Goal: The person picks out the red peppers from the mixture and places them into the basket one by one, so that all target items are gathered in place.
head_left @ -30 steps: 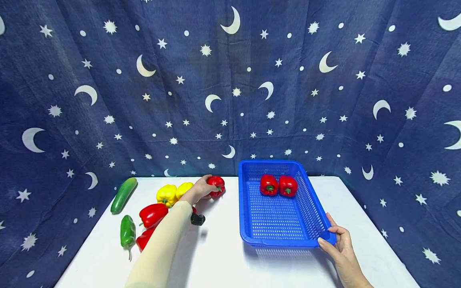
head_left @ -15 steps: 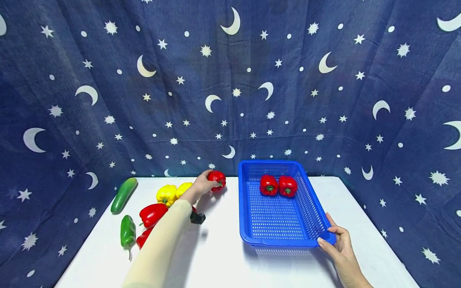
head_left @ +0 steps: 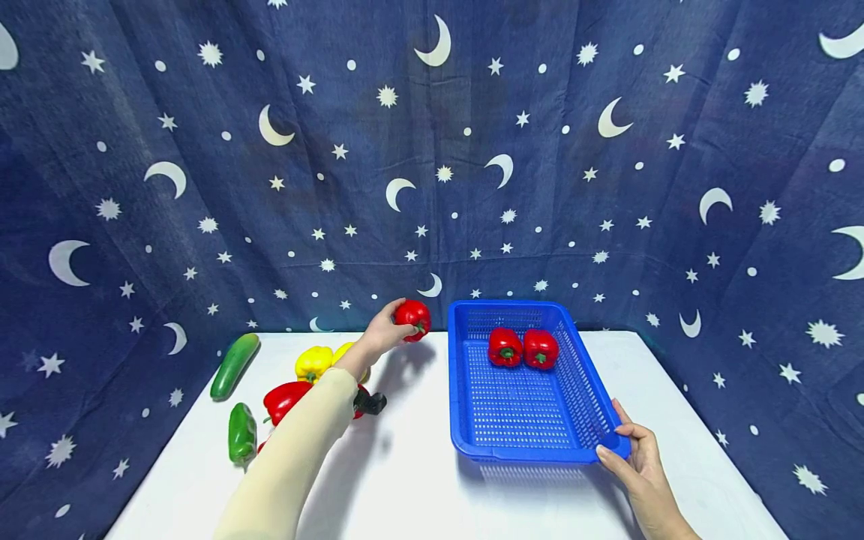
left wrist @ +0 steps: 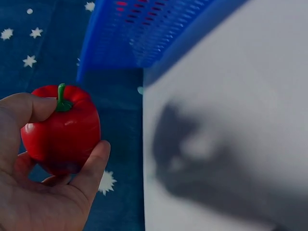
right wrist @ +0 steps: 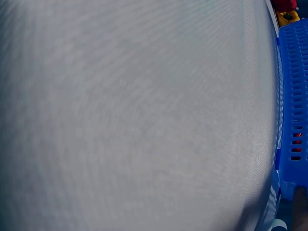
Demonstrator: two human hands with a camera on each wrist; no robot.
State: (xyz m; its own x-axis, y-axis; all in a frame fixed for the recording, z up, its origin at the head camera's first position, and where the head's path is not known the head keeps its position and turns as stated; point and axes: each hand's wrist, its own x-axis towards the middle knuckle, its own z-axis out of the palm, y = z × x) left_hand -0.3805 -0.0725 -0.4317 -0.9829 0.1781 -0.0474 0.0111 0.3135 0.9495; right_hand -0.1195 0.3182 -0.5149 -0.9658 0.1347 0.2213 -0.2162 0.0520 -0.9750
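Observation:
My left hand point(head_left: 381, 331) grips a red bell pepper point(head_left: 413, 320) above the back of the table, just left of the basket. In the left wrist view, the thumb lies beside the green stem of the pepper point(left wrist: 72, 137), with fingers underneath and around it. A blue plastic basket point(head_left: 520, 454) stands right of centre, and two red bell peppers point(head_left: 505, 348) lie side by side at its far end. At the basket's near right corner, my right hand point(head_left: 641, 472) holds the rim, thumb on top and fingers along the outer side.
On the left of the white table point(head_left: 405, 495) lie a cucumber point(head_left: 234, 366), yellow bell peppers point(head_left: 313, 364), red peppers point(head_left: 285, 397) and a green pepper point(head_left: 241, 435). My left forearm partly covers this group. A dark blue curtain point(head_left: 432, 150) hangs behind.
My left hand has lifted the red bell pepper off the table and carried it slightly right. The right hand and the basket have stayed in place.

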